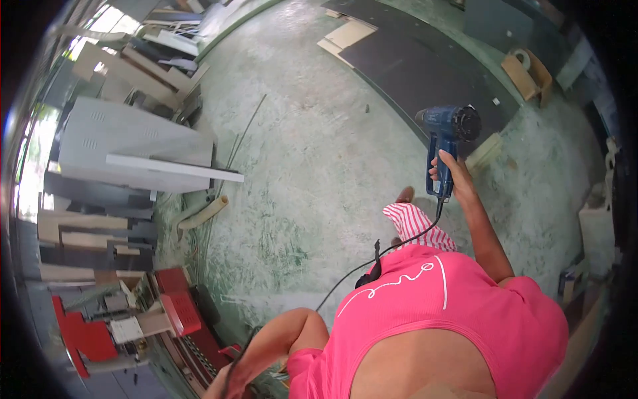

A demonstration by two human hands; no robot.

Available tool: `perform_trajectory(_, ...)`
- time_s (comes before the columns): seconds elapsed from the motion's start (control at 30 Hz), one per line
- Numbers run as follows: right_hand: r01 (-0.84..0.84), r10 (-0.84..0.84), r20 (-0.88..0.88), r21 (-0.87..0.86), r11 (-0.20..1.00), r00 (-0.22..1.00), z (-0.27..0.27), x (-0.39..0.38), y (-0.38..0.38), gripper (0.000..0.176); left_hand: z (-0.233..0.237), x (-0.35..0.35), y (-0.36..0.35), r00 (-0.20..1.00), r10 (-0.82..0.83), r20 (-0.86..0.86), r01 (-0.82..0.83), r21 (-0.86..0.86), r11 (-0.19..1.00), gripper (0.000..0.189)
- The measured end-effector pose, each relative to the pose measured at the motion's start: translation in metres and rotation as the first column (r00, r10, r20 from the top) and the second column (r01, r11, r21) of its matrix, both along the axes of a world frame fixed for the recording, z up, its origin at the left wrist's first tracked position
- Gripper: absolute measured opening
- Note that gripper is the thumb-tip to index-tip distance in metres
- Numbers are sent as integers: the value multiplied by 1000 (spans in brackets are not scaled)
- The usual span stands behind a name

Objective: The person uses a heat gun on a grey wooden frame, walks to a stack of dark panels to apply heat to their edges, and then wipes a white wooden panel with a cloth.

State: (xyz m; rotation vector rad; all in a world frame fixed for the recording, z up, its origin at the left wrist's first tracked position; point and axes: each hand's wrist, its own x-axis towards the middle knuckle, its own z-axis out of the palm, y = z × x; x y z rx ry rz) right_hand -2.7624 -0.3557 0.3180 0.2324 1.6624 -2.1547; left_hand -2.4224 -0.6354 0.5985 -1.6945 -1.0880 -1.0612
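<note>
A dark blue heat gun (pixel 440 126) is held up by its handle in my right hand (pixel 454 174), with the fingers wrapped round the grip. Its nozzle points left and its round black rear end faces right. From the bottom of the handle a black cord (pixel 352 271) hangs down, passes in front of my pink shirt and runs towards my left arm. My left hand (pixel 222 386) reaches low to the left, beside a red machine (pixel 181 314). The frame's lower edge cuts it off, so its fingers are hidden. Dark cable lies along that forearm.
Large dark boards (pixel 425 66) lie on the floor ahead, a pale offcut (pixel 349 36) on them. A cardboard box (pixel 527 74) stands at the far right. Grey panels (pixel 133 143) and stacked boards line the left, near a tan tube (pixel 205 213) and thin rods on the floor.
</note>
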Motion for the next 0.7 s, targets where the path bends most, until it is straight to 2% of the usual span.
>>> perform_trajectory(0.03, 17, -18, 29, 29, 999, 999, -6, -8, 0, 40, -3, -19, -6, 1000, -22, 12, 22, 7, 1000, 32)
perform_trajectory(0.13, 77, -78, 76, 15, 997, 994, -27, -34, 2, 39, -8, -86, -21, 989, 67, 133, -67, 0, 998, 31)
perform_trajectory(0.27, 139, -152, 171, 85, 987, 974, -64, -69, 13, 41, -14, -186, -39, 940, 168, 297, -160, -53, 986, 28)
perform_trajectory(0.4, 226, -248, 224, 120, 967, 942, -96, -98, 27, 42, -20, -274, -52, 841, 277, 465, -243, -134, 961, 26)
perform_trajectory(0.47, 255, -284, 257, 140, 957, 924, -114, -119, 35, 42, -31, -315, -71, 784, 251, 567, -229, -111, 967, 28)
perform_trajectory(0.5, 269, -300, 271, 147, 952, 915, -123, -130, 38, 43, -38, -330, -86, 744, 305, 594, -260, -163, 952, 35)
perform_trajectory(0.53, 278, -312, 285, 156, 948, 906, -131, -137, 40, 43, -52, -343, -81, 657, 141, 740, -332, 117, 936, 20)
perform_trajectory(0.57, 294, -326, 298, 149, 944, 897, -140, -145, 41, 42, -68, -370, -80, 610, 162, 775, -420, 144, 896, 22)
perform_trajectory(0.63, 354, -367, 300, 98, 930, 880, -153, -157, 39, 42, -105, -417, -65, 442, -236, 865, -400, 426, 812, 25)
perform_trajectory(0.67, 366, -379, 308, 100, 925, 873, -156, -166, 35, 42, -127, -447, -46, 462, -396, 793, -500, 602, 623, 34)
perform_trajectory(0.7, 393, -395, 319, 73, 916, 861, -157, -175, 32, 41, -155, -463, -47, 261, -323, 910, -597, 415, 686, 36)
